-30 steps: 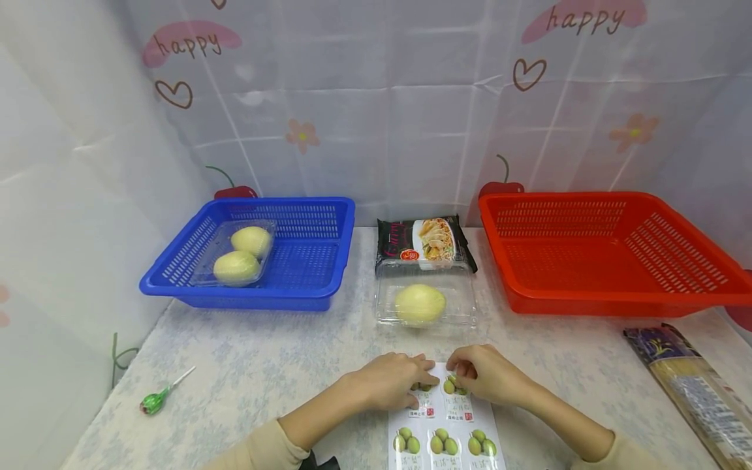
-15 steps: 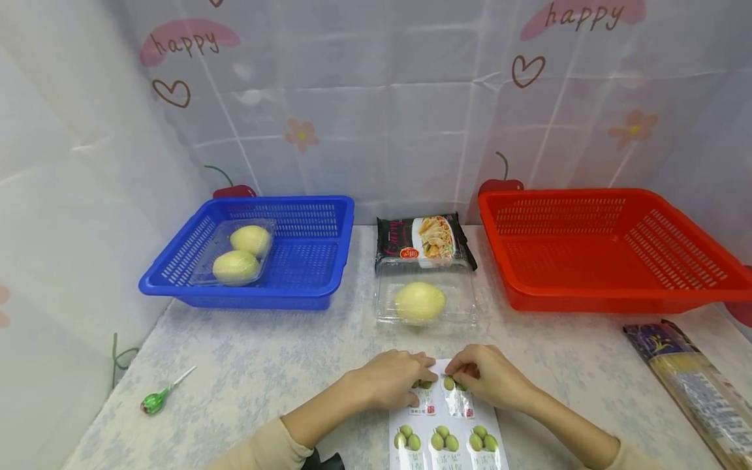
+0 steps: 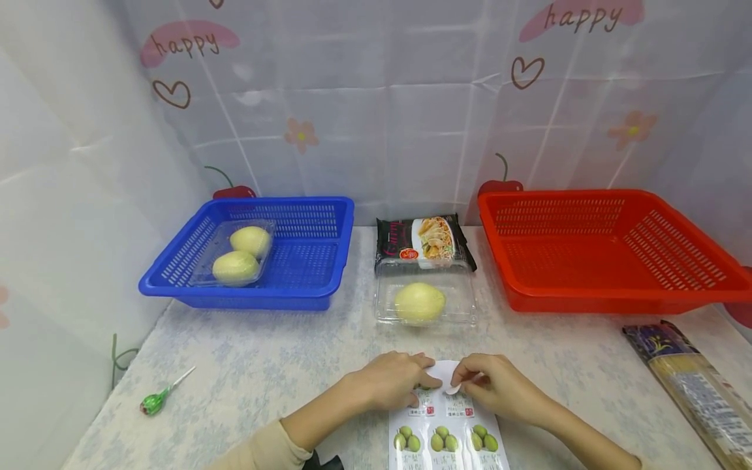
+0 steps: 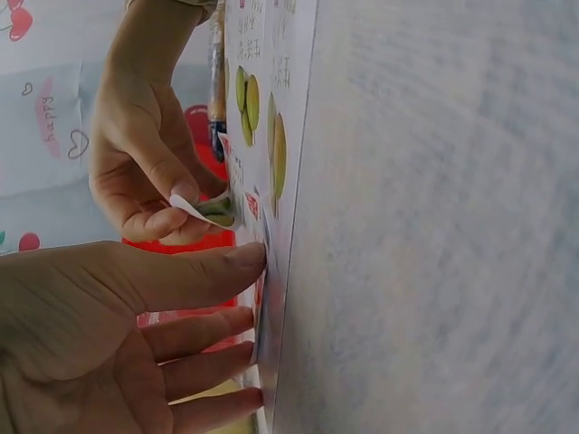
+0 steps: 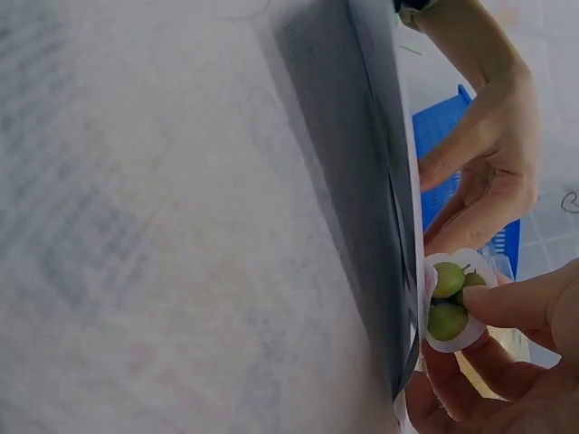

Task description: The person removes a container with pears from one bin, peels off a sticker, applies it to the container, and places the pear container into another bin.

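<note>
A white sheet of fruit stickers (image 3: pixel 442 421) lies on the cloth at the front middle, printed with green fruit and lettering. My left hand (image 3: pixel 390 382) rests on its upper left part, thumb and fingertips pressing the paper, as the left wrist view also shows. At the top right, my right hand (image 3: pixel 502 388) pinches the edge of one sticker (image 5: pixel 448 321) between thumb and forefinger. That sticker curls up with its white back showing in the head view, while its lower part still lies against the sheet.
Beyond the sheet is a clear box (image 3: pixel 464 294) with a yellow fruit (image 3: pixel 420 303), before a black noodle packet (image 3: pixel 417 241). A blue basket (image 3: pixel 305 303) holds two fruits in a box; a red basket (image 3: pixel 587 305) stands right. A lollipop (image 3: pixel 154 401) and a noodle pack (image 3: pixel 693 391) lie at the sides.
My right hand has drawn slightly right and toward me, lifting the sticker's top edge so its white back shows. The left hand stays on the sheet.
</note>
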